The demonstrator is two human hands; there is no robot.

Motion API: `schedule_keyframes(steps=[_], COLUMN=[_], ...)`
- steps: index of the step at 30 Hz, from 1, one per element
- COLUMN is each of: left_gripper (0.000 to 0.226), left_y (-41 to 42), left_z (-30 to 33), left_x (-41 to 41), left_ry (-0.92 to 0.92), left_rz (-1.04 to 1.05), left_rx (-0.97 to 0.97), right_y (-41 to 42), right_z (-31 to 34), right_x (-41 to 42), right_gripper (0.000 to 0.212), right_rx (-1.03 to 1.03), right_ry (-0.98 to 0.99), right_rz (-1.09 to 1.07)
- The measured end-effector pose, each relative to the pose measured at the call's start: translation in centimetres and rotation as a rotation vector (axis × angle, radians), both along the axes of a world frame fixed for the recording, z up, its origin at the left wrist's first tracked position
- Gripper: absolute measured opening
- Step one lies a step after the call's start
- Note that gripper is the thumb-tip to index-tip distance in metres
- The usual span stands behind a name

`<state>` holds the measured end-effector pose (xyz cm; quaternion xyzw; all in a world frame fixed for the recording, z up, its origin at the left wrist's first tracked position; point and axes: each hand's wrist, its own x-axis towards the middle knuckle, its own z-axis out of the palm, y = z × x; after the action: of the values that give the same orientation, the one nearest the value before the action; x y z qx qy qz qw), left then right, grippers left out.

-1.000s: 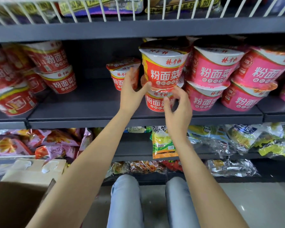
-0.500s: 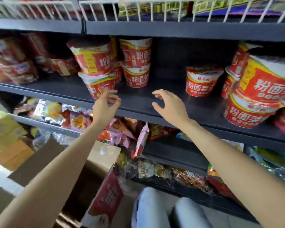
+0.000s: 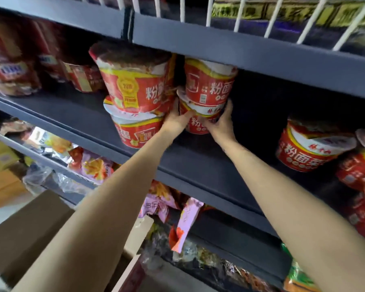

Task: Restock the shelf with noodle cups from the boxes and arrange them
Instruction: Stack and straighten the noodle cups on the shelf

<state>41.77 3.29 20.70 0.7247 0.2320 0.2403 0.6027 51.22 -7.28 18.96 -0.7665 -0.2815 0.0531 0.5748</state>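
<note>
Both hands clasp the lower red paper noodle cup (image 3: 199, 123) set back from the dark shelf's front edge (image 3: 198, 180), left hand (image 3: 176, 121) and right hand (image 3: 222, 123) on opposite flanks, upright under a second cup (image 3: 209, 85).

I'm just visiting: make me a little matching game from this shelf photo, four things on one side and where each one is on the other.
Things:
1. left hand
2. right hand
3. cardboard box
4. white wire rack

Places:
a. at the very top
b. on the right side of the lower cup
c. bottom left
d. on that cup's left side

Pairs: 1-d, 2-b, 3-c, 4-a
</note>
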Motion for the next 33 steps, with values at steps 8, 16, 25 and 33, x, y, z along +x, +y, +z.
schedule_keyframes(steps=[8,16,25,33], left_gripper=[0.067,0.054,0.065,0.088], left_y=[-1.5,-8.9,-12.5,-11.3], left_z=[-0.8,-1.7,-1.0,0.6], left_x=[-1.7,-7.1,-5.8,-1.2], left_ry=[-0.056,-0.123,-0.137,-0.115], left_rz=[-0.062,-0.012,-0.161,-0.153], left_rx=[-0.058,0.007,0.1,0.175], right_y=[-1.8,-12.5,-16.6,-15.5], right_z=[-1.2,-0.7,0.6,0.2], right_x=[-1.6,-8.6,-9.2,-7.1], right_gripper=[0.113,0.096,0.067,0.065], right_rx=[0.016,0.071,-0.061,-0.034], right_ry=[-0.1,-0.131,-0.212,-0.282], right_rz=[-0.07,-0.122,-0.353,-0.408])
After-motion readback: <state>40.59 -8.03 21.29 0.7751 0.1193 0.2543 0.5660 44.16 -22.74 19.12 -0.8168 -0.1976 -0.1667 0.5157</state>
